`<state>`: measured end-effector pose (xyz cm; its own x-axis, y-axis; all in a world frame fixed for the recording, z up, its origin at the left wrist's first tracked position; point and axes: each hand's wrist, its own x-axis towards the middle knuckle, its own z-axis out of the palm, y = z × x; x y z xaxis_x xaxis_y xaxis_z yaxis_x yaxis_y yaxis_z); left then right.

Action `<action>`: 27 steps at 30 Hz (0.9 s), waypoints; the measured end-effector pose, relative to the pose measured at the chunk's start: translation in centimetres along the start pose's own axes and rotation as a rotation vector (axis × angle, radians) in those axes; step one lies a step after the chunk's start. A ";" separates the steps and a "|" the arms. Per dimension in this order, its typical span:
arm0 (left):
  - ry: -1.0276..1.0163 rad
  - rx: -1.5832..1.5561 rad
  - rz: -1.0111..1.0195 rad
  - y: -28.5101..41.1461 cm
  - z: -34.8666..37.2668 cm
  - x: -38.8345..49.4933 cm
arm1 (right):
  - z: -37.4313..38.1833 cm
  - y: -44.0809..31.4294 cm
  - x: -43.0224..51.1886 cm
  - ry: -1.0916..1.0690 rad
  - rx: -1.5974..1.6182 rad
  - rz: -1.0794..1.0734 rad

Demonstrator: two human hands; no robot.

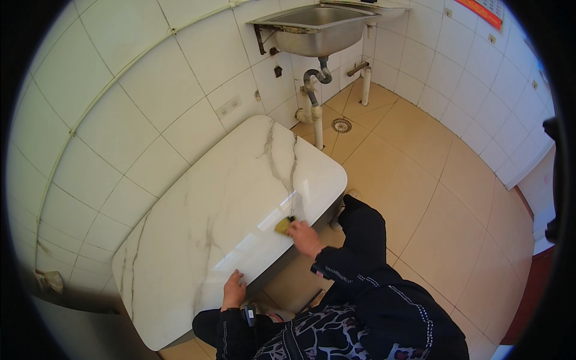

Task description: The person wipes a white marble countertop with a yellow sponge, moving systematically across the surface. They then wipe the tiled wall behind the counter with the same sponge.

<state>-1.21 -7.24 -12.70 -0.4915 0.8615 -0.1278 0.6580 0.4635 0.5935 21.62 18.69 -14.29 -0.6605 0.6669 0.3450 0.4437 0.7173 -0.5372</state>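
Observation:
A white marble-patterned tabletop point(177, 234) with rounded corners and grey veins stretches before me. My right hand point(307, 239) grips a small yellowish pad with a black part point(282, 226), likely a sponge, over the tabletop near its front edge. The pad is a little blurred, so its exact kind is unclear. Further left, my left hand point(233, 290) rests on the same front edge, fingers slightly apart and holding nothing.
Behind the table rises a white tiled wall point(135, 130) with a pipe running along it. A stainless steel sink point(321, 38) hangs at the back, its grey drain trap point(318, 76) beneath. Beige floor tiles point(418, 171) lie right, with a round floor drain point(341, 126).

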 end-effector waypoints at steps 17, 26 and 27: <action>0.034 0.050 0.060 -0.5 0.4 0.2 | 3.3 -3.3 -2.3 -0.033 -0.044 -0.075; 0.018 0.047 0.040 -0.3 0.3 0.2 | 1.8 -2.0 -1.2 -0.048 -0.005 -0.088; 0.008 0.041 0.029 -0.3 0.2 0.2 | 1.2 -0.8 -0.4 -0.003 -0.033 -0.037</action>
<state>-1.37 -7.14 -13.09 -0.4764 0.8729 -0.1051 0.6947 0.4470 0.5636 20.79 17.57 -14.92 -0.6787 0.6392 0.3616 0.4388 0.7479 -0.4981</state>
